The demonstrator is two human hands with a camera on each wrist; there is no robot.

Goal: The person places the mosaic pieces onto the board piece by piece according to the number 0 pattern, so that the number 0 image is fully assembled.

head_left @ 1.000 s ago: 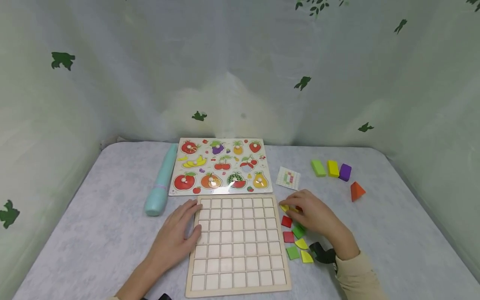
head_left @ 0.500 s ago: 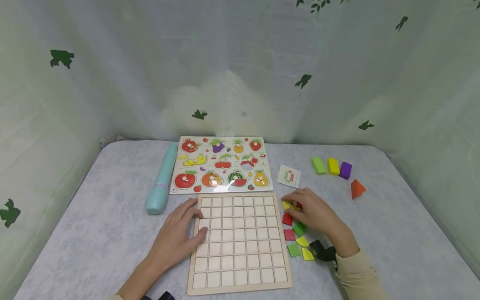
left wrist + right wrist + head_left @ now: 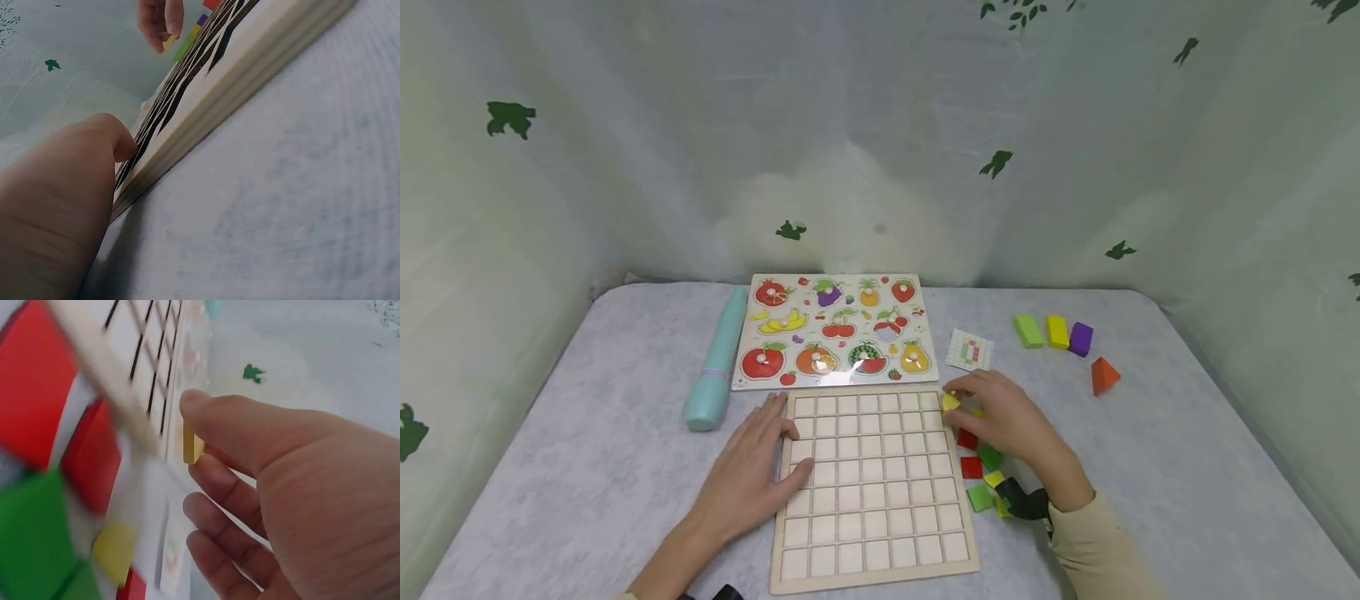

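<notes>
A wooden board with a square grid point(image 3: 872, 577) lies in front of me, its squares bare wood. My left hand point(image 3: 741, 471) rests on its left edge, thumb and fingertips over the frame. In the left wrist view the thumb reaches the board's edge point(image 3: 250, 78). At the top right corner, my right hand point(image 3: 1003, 421) pinches a small yellow piece point(image 3: 951, 402) between thumb and index finger. The right wrist view shows that yellow piece point(image 3: 189, 442) edge-on, with the other fingers loosely bent. Red pieces point(image 3: 972, 467), green pieces point(image 3: 981, 498) and yellow pieces point(image 3: 994, 479) lie right of the board, partly covered by hand and wrist strap.
Behind the board lies a fruit puzzle point(image 3: 842, 382). A teal tapered tube point(image 3: 709, 392) is to its left and a small pattern card point(image 3: 970, 350) to its right. Farther right stand a light green block point(image 3: 1028, 331), yellow block point(image 3: 1057, 332), purple block point(image 3: 1081, 339) and orange prism point(image 3: 1104, 377).
The right hand has taken up the yellow piece from beside the board and moved slightly left to its top right corner. The left hand stays on the left edge.
</notes>
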